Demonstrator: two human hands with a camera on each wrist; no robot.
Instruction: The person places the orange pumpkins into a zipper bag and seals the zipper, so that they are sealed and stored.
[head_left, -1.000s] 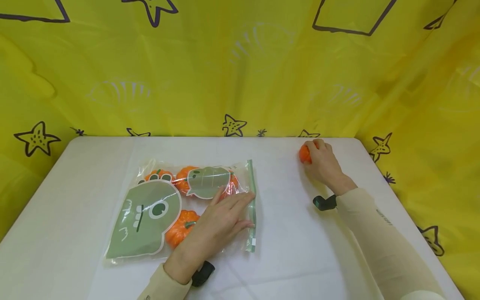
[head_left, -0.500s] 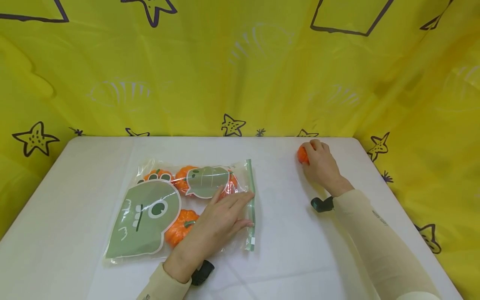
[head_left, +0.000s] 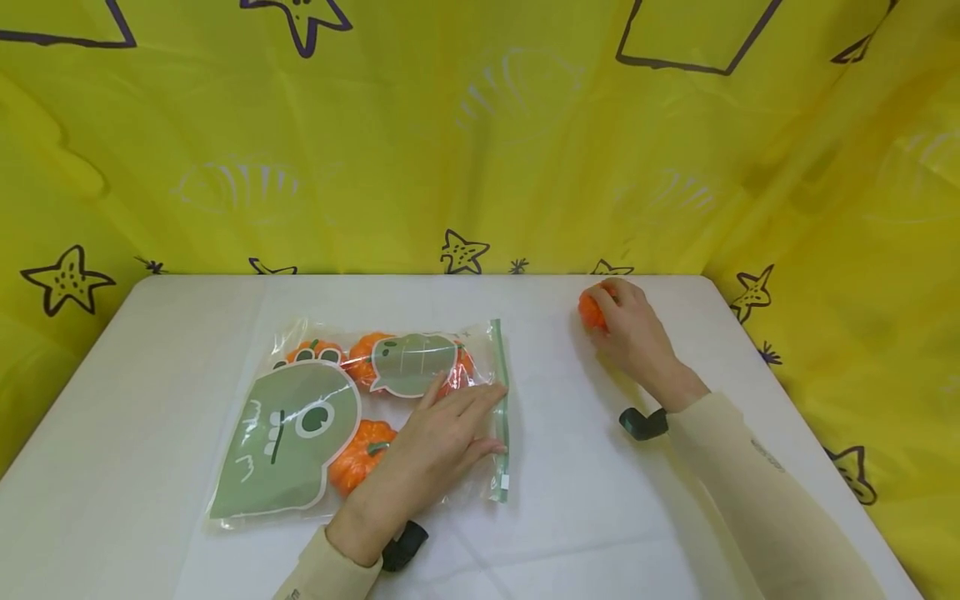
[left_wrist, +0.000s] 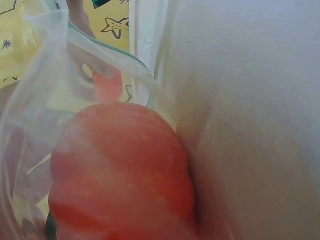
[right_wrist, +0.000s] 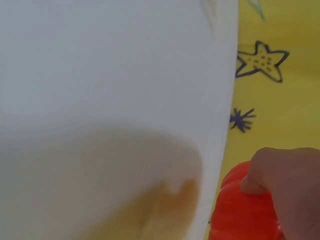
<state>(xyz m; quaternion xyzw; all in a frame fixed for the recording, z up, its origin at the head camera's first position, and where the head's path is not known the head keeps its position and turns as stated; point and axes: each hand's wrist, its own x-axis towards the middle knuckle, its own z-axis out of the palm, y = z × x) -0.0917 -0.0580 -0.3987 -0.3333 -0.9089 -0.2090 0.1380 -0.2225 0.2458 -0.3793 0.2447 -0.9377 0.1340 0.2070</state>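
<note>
In the head view a clear zip bag (head_left: 390, 408) with green monster prints lies flat on the table. Several small orange toy pumpkins (head_left: 360, 457) are inside it. My left hand (head_left: 431, 442) rests on the bag with extended fingers, the fingertips near its green zip edge (head_left: 501, 417). Through the plastic, the left wrist view shows one pumpkin (left_wrist: 122, 170) up close. At the back right, my right hand (head_left: 633, 342) grips another orange toy pumpkin (head_left: 591, 310) outside the bag. In the right wrist view a finger or thumb (right_wrist: 285, 180) presses against this pumpkin (right_wrist: 242, 215).
The white table (head_left: 555, 517) reaches back to a yellow curtain (head_left: 375, 167) with star and shell drawings. More yellow cloth (head_left: 900, 375) hangs along the right edge. A small white slider (head_left: 505, 482) sits at the near end of the bag's zip edge.
My right hand has moved slightly left with the pumpkin in its grip. The left hand and the bag have stayed in place.
</note>
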